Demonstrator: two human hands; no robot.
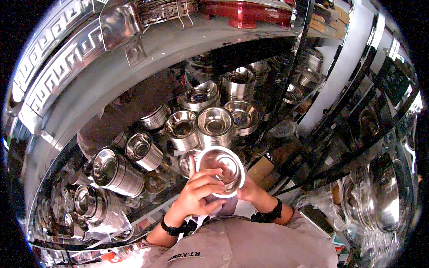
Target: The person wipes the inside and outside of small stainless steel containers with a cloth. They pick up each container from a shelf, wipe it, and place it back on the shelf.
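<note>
A shiny steel bowl (pixel 219 171) with a bright rim is held up before my chest, its hollow facing me. My left hand (pixel 199 192) has several fingers reaching into the bowl and the thumb below the rim; one finger points upward along the outside. At the lower right rim, my right hand (pixel 248 190) grips the bowl, with most of its fingers hidden behind it. Just beyond stand a stack of steel bowls (pixel 214 125) and another stack (pixel 182 129). A smaller steel bowl (pixel 187 163) is partly covered by the held one.
More bowl stacks stand on the dark shelf, including a tall leaning one (pixel 117 172) and a plastic-wrapped one (pixel 97 204). A curved metal ledge (pixel 100 80) arches above. Dark posts rise at right, near large plastic-wrapped steel basins (pixel 372 197). A red object (pixel 243 13) sits at the top.
</note>
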